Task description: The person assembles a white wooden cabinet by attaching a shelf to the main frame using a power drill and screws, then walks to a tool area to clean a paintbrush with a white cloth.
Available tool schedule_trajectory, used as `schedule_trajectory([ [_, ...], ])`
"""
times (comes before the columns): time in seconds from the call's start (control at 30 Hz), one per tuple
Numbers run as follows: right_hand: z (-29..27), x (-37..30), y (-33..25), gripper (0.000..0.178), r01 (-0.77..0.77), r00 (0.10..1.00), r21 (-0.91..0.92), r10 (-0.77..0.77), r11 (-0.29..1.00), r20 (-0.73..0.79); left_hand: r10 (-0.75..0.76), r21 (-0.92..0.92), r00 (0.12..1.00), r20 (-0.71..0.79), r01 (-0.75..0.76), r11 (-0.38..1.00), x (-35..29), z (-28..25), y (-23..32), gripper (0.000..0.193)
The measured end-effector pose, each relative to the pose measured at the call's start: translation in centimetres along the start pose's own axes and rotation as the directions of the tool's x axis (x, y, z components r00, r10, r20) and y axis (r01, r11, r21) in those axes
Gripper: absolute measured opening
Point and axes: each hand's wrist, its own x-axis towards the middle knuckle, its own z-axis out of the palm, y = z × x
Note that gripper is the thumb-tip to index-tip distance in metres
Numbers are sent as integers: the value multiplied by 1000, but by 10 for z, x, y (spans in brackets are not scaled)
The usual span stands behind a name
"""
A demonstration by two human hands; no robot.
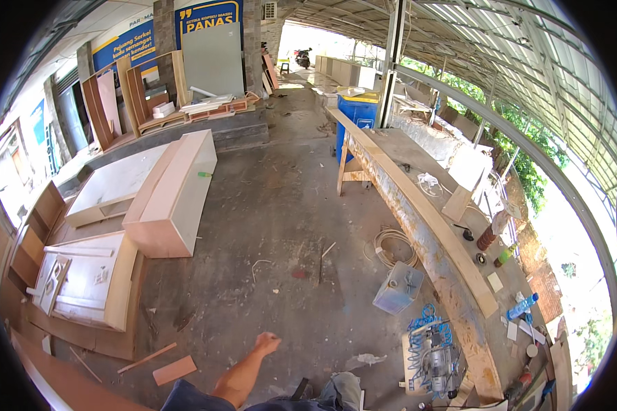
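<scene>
My left hand (268,342) hangs over the concrete floor (281,288), its forearm coming in from the lower edge. The fingers are curled in and I see nothing in them. It touches nothing; the nearest things are a flat pinkish board (174,370) to its left and a crumpled pale scrap (365,360) to its right. My right hand is out of view.
A long light plank (418,205) rests along a rusty-faced bench at right, with a water bottle (522,306) beyond. Compressor with blue hose (435,363), clear bin (398,288) and coiled hose (395,248) stand before it. Unfinished cabinets (170,205) fill the left; a blue wheeled bin (355,123) stands behind.
</scene>
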Motion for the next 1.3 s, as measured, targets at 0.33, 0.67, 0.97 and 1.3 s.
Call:
schedule_trajectory([
  [0.33,-51,140,-233,27,-31,999,-131,32,991,11,76,-309,938,339,35,950,155,74,98,27],
  [0.67,-120,302,-437,20,1,999,-100,-5,995,-45,-474,24,880,41,473,881,225,-19,9,33],
  [0.97,-91,395,-550,21,166,964,143,-130,976,-231,-479,-14,856,195,491,871,318,-39,36,25],
  [1.3,-28,382,-494,35,-31,999,-200,25,979,-34,-31,592,959,280,-147,793,518,-92,135,22],
])
